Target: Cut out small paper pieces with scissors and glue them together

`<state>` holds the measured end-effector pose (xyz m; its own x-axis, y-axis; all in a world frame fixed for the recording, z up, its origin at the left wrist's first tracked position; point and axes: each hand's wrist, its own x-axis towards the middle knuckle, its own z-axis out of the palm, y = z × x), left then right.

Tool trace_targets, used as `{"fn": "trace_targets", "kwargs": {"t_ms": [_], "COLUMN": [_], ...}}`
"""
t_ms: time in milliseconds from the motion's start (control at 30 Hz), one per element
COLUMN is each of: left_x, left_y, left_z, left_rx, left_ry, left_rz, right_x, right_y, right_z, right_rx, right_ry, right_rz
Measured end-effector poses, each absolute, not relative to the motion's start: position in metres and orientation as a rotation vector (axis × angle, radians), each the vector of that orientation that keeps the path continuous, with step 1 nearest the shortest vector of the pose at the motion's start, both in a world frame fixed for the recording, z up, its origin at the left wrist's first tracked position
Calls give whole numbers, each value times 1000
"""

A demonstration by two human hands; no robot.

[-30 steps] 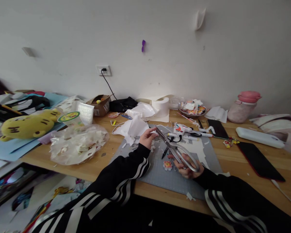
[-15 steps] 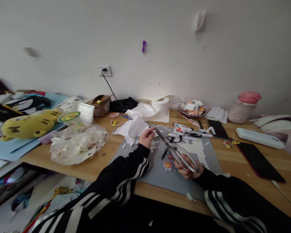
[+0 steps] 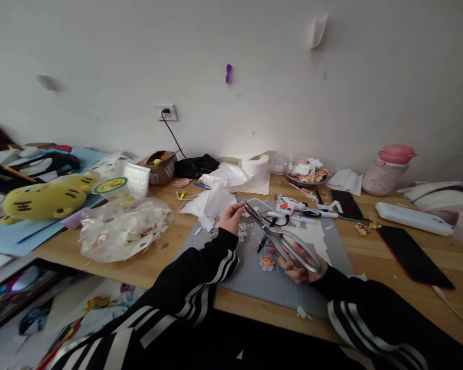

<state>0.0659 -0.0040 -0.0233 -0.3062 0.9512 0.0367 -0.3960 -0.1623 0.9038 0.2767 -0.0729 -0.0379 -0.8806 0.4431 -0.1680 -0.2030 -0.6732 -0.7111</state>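
Silver scissors point(image 3: 273, 236) sit in the right hand point(image 3: 298, 272), its fingers wrapped about the handles over a grey cutting mat point(image 3: 243, 282), while the left hand point(image 3: 230, 219) has its fingertips at the blade tips (too small there to tell whether they pinch anything). Crumpled white paper point(image 3: 211, 201) crowds the table point(image 3: 160, 264) just beyond the left hand, a glue gun point(image 3: 291, 204) lies behind the blades, and a black pen point(image 3: 262, 243) and pink-orange cutout point(image 3: 266, 263) lie near the right.
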Motion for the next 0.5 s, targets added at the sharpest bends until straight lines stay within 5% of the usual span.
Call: {"fn": "trace_targets", "kwargs": {"t_ms": [500], "left_x": [68], "left_y": [-2], "left_z": [-27], "left_rx": [683], "left_ry": [994], "left_rz": [1702], "right_x": [275], "right_y": [-73], "right_z": [-44], "right_rx": [-394], "right_ry": [-1047], "right_rz": [2525]}}
